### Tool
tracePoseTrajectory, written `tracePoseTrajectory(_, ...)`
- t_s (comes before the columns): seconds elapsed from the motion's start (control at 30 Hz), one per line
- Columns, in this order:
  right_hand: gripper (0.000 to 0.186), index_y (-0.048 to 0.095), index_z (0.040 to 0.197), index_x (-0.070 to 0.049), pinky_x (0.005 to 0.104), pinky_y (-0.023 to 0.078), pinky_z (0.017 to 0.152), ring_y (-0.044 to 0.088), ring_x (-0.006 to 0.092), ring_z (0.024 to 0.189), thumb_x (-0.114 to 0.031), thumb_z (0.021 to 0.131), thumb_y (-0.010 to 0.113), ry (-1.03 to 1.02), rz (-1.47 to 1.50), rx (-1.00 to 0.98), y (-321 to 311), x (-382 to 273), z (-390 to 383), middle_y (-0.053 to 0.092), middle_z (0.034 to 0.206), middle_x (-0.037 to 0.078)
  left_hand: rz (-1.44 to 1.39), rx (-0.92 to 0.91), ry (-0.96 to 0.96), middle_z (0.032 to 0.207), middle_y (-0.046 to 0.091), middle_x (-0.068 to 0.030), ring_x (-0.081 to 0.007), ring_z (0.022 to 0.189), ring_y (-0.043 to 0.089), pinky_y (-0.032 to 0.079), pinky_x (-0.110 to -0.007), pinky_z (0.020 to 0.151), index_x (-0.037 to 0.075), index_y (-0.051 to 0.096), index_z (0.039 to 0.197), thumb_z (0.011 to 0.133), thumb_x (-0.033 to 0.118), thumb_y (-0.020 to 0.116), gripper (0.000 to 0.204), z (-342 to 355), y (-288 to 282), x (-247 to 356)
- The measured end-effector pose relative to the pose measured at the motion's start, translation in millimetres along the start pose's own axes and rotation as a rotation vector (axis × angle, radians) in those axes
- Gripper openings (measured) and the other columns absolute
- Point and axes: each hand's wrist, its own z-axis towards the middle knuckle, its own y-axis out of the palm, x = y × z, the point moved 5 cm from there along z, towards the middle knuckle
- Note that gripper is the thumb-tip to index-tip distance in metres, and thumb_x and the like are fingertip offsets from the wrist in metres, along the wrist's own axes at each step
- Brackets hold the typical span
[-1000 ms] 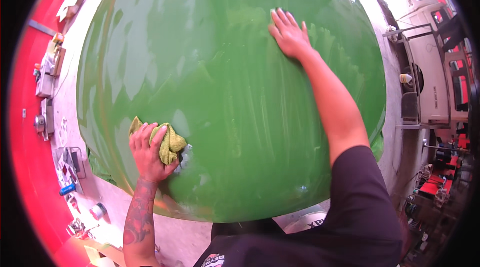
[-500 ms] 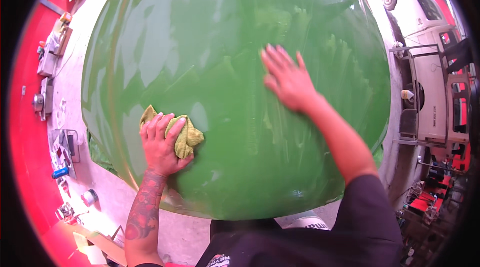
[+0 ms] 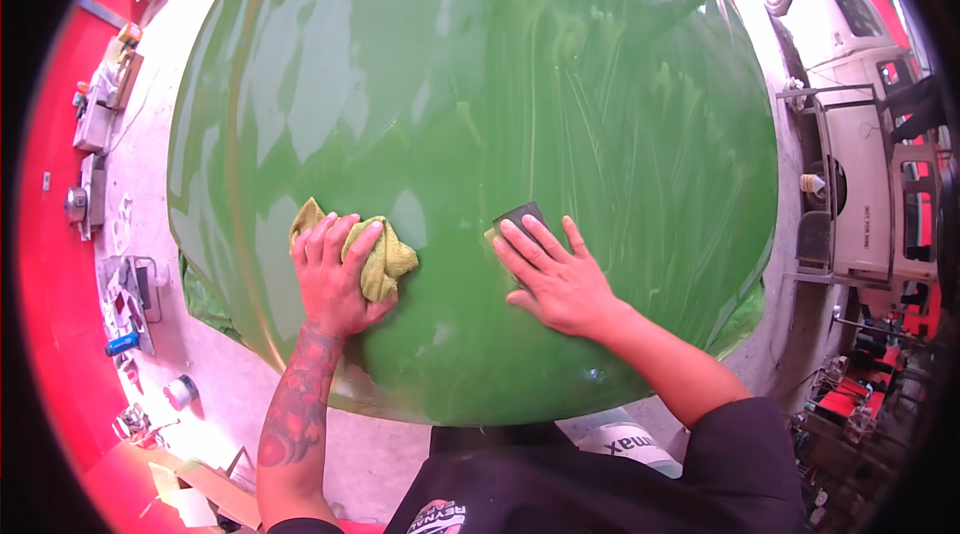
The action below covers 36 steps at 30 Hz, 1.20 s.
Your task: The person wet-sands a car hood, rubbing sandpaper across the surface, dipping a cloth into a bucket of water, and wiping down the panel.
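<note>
Green panel [image 3: 450, 174] requires even, flat pressure from the pad [image 3: 517, 213], located near its middle beneath the right hand [image 3: 560, 279], whose grip cannot be determined, while the left hand [image 3: 335, 279] grasps the cloth [image 3: 385, 262].

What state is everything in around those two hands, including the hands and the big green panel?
Left hand: gripping the cloth, fingers bent.
Cloth: bunched up, partly covered.
Right hand: laid flat, fingers outstretched.
Dark pad: under the right fingertips, mostly hidden.
Green panel: glossy, with pale streaks on its right half.
</note>
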Motion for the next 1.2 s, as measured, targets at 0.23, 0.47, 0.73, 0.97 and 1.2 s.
tracePoseTrajectory(0.23, 0.062, 0.022, 0.153, -0.018, 0.0574, 0.011, 0.118, 0.015, 0.0250, 0.148, -0.049, 0.101, 0.029, 0.254, -0.117, 0.191, -66.1, 139.3, 155.9, 0.016, 0.161, 0.003, -0.053, 0.024, 0.006, 0.129, 0.050, -0.0073, -0.0323, 0.125, 0.043, 0.027, -0.053, 0.107, 0.023, 0.054, 0.130, 0.063, 0.051, 0.071, 0.075, 11.6, 0.7, 8.8)
tracePoseTrajectory(0.47, 0.059, 0.026, 0.152, -0.017, 0.0580, 0.012, 0.117, 0.017, 0.0283, 0.148, -0.045, 0.101, 0.033, 0.213, -0.118, 0.257, -38.5, 92.9, 120.3, 0.018, 0.161, 0.004, -0.040, 0.025, 0.008, 0.129, 0.050, -0.0089, -0.0336, 0.125, 0.043, 0.027, -0.053, 0.105, 0.020, 0.054, 0.131, 0.068, 0.056, 0.065, 0.073, 6.3, 2.3, 1.1)
tracePoseTrajectory(0.73, 0.057, 0.028, 0.152, -0.019, 0.0580, 0.012, 0.117, 0.019, 0.0270, 0.147, -0.042, 0.100, 0.036, 0.120, -0.087, 0.154, -37.3, 97.5, 80.3, 0.024, 0.159, 0.004, -0.005, -0.010, 0.023, 0.131, 0.050, -0.0104, -0.0348, 0.127, 0.043, 0.026, -0.054, 0.105, 0.018, 0.053, 0.132, 0.074, 0.066, 0.056, 0.075, 1.3, -0.1, -0.7)
tracePoseTrajectory(0.97, 0.056, 0.029, 0.151, -0.015, 0.0555, 0.015, 0.117, 0.020, 0.0288, 0.147, -0.041, 0.102, 0.033, 0.452, -0.057, 0.356, -75.4, 204.9, 192.5, 0.023, 0.159, 0.006, -0.057, 0.004, 0.025, 0.130, 0.050, -0.0088, -0.0330, 0.126, 0.043, 0.025, -0.054, 0.106, 0.022, 0.053, 0.132, 0.074, 0.068, 0.057, 0.074, 8.4, 7.0, 3.6)
tracePoseTrajectory(1.2, 0.065, 0.027, 0.152, -0.017, 0.0539, 0.011, 0.118, 0.019, 0.0260, 0.147, -0.047, 0.096, 0.044, 0.238, -0.035, 0.132, -16.6, 83.8, -5.2, 0.022, 0.160, 0.004, -0.016, -0.023, 0.015, 0.131, 0.050, -0.0090, -0.0330, 0.126, 0.043, 0.025, -0.054, 0.106, 0.021, 0.054, 0.132, 0.077, 0.069, 0.053, 0.072, 1.3, 5.8, 0.1)
